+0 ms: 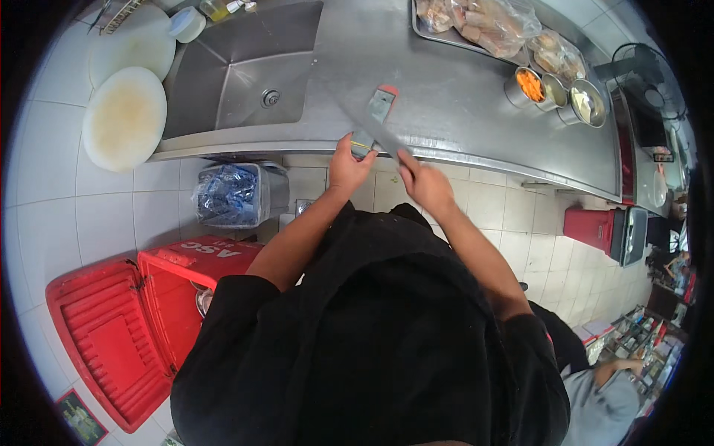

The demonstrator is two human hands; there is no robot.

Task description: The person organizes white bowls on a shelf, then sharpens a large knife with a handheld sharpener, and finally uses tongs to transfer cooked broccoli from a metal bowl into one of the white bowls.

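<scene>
My right hand (428, 187) is closed around the handle of a knife (371, 122), whose blurred blade points up and left across a sharpening stone (382, 105). The stone lies slantwise on the steel counter (446, 111), with a red piece at its far end. At its near end, by the counter's front edge, my left hand (351, 167) grips it between thumb and fingers. Something thin and yellow shows beside those fingers. Whether the blade touches the stone cannot be told.
Left of the stone is a steel sink (251, 83); round white cutting boards (125, 120) lean beyond it. Bagged meat (485, 25) lies on a tray at the back right, near metal containers (524, 89). A lined bin (228, 195) stands below. Another person (602, 401) is at lower right.
</scene>
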